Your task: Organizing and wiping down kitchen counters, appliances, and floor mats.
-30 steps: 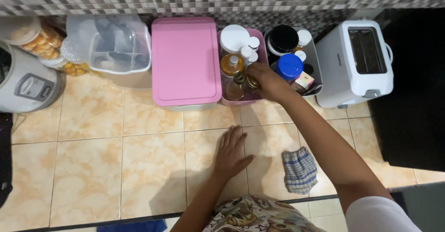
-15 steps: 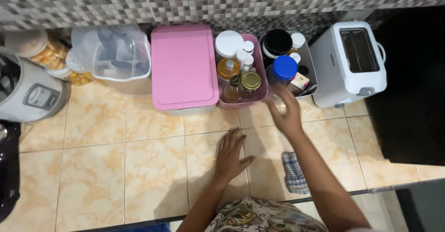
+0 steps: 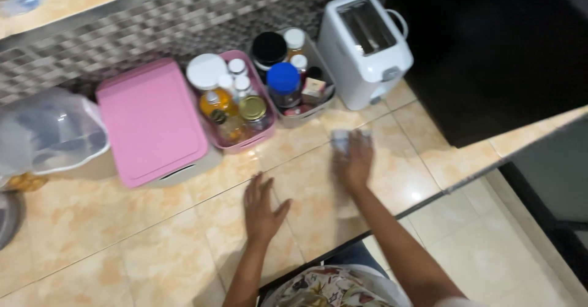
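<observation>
- Right hand point(image 3: 354, 162) pressed down on a checked cloth point(image 3: 344, 139) on the tiled counter point(image 3: 153, 233), fingers spread over it, just in front of the grey bin of jars point(image 3: 306, 108)
- Left hand point(image 3: 262, 208) flat on bare tile, fingers loose, holding nothing
- Pink basket of bottles point(image 3: 242, 141) beside a pink lidded box point(image 3: 153, 123); white toaster point(image 3: 366, 46) at right

Small cardboard carton point(image 3: 313, 88), cream with a red-orange panel, stands at the front right of the grey basket point(image 3: 304, 113), just right of the blue-lidded jar point(image 3: 283, 81). In the pink basket point(image 3: 240, 143): gold-lidded glass jar point(image 3: 253, 109), amber-filled bottle point(image 3: 216, 101) with pale cap, white-lidded tub point(image 3: 206, 71) at the back. Any labels are too blurred to make out.
</observation>
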